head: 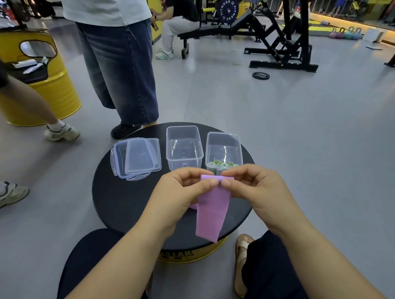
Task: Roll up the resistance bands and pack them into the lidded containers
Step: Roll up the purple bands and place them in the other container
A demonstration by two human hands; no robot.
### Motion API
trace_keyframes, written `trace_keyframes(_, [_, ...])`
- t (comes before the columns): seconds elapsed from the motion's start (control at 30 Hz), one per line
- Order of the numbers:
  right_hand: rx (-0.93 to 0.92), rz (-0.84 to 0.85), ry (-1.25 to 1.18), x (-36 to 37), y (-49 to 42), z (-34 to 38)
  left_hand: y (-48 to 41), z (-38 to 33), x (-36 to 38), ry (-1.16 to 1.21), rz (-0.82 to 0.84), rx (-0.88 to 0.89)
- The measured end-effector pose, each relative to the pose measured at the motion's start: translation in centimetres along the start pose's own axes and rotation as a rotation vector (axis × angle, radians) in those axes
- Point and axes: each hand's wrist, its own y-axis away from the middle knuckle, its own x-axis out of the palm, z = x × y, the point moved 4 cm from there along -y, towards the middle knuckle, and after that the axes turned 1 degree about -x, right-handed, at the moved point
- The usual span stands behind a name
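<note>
A purple resistance band [213, 214] hangs from both my hands over the round black table [116, 200]. Its top end is curled into a small roll between my fingertips. My left hand [183, 196] pinches the roll's left side and my right hand [252, 187] pinches its right side. Behind my hands stand two clear containers without lids. The middle container [184, 147] holds nothing. The right container [223, 150] holds several rolled green bands [221, 164]. Two clear lids [137, 157] lie stacked at the table's left.
A person in denim shorts [120, 68] stands just beyond the table. A yellow drum [37, 78] and another person's legs are at the left. Gym machines and a seated person fill the back. My knees flank the table.
</note>
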Motion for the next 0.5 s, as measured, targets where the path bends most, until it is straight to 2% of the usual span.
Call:
trace_keyframes(0.13, [-0.035,0.049,0.073,0.0,-0.2,0.2,-0.3,0.2,-0.3,0.026,0.048,-0.020])
trace_keyframes(0.2, [-0.087,0.184,0.214,-0.1,-0.4,0.9,-0.8,0.4,-0.5,0.069,0.113,-0.062])
trace_keyframes(0.37, [-0.128,0.622,0.515,0.6,-0.7,3.1,-1.2,0.3,-0.3,0.097,0.472,-0.215])
trace_keyframes(0.5, [-0.131,0.761,0.600,1.0,-0.6,4.0,-1.1,0.4,0.2,0.116,0.624,-0.246])
